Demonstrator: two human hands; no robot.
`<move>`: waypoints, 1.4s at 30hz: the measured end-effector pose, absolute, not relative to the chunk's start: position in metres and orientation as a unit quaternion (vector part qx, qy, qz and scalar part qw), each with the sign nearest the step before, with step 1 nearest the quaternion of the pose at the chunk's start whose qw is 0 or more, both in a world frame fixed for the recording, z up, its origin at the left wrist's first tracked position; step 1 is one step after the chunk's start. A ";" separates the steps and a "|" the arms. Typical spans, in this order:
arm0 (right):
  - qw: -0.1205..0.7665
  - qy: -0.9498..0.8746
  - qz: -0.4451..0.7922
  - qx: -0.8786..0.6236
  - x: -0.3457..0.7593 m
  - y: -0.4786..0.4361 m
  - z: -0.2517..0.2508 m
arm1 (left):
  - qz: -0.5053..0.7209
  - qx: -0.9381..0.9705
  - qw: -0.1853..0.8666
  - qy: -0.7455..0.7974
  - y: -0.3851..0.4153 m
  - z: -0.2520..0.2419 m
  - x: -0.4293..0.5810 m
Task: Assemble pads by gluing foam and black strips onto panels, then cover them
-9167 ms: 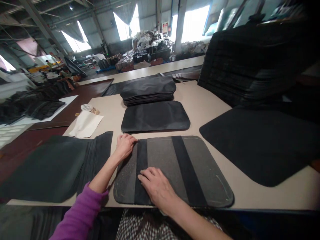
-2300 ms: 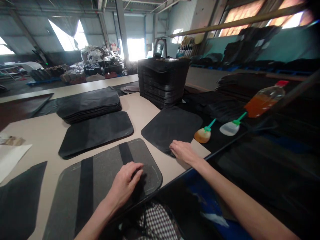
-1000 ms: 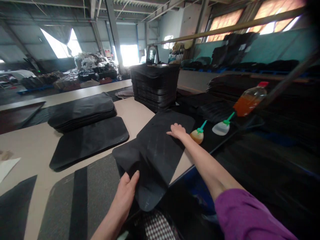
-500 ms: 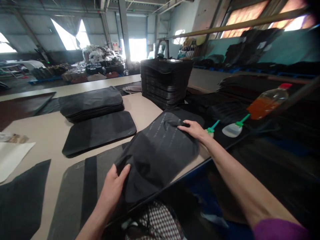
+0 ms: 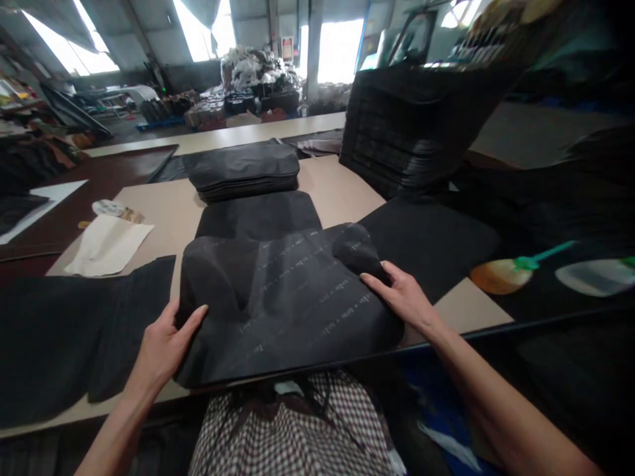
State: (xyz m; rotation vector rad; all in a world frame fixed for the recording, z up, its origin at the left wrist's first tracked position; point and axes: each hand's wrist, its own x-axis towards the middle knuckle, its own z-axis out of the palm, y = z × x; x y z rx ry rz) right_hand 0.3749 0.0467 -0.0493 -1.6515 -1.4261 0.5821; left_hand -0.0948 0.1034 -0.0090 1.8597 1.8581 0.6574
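Between my hands is a black sheet [image 5: 297, 297] with rounded corners, wrinkled, with rows of pale printed lettering. My left hand [image 5: 166, 340] is closed on its left edge, thumb on top. My right hand [image 5: 399, 291] pinches the right edge the same way, near a raised fold. Just behind it, a flat black piece [image 5: 258, 215] with rounded corners is partly covered by the sheet. A stack of similar black pieces [image 5: 245, 172] lies beyond. Left of my left hand are more black sheets [image 5: 89, 337]. To the right, another dark sheet [image 5: 426, 238] lies flat.
A tall stack of black pieces [image 5: 391, 132] rises at the back right. Squeeze bottles with green nozzles, one holding amber liquid [image 5: 499, 276] and one pale liquid [image 5: 595, 276], stand right of my right hand. A cream cloth [image 5: 112, 244] lies at left; the table's front edge is close to my checked apron [image 5: 292, 433].
The sheet has swung from a slant to lie nearly square before me, held in both hands throughout. My view has turned left, and my hands have come more level with each other.
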 end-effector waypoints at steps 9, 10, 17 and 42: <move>0.310 -0.630 0.055 -0.710 0.351 0.057 -0.091 | 0.050 0.733 -0.093 0.672 0.097 -0.057 -0.099; 0.302 -0.630 0.046 -0.714 0.349 0.057 -0.092 | 0.040 0.729 -0.103 0.675 0.096 -0.059 -0.098; 0.276 -0.626 0.030 -0.729 0.343 0.057 -0.097 | 0.002 0.716 -0.101 0.691 0.092 -0.060 -0.099; 0.264 -0.635 0.008 -0.726 0.342 0.051 -0.100 | -0.013 0.720 -0.090 0.688 0.087 -0.061 -0.102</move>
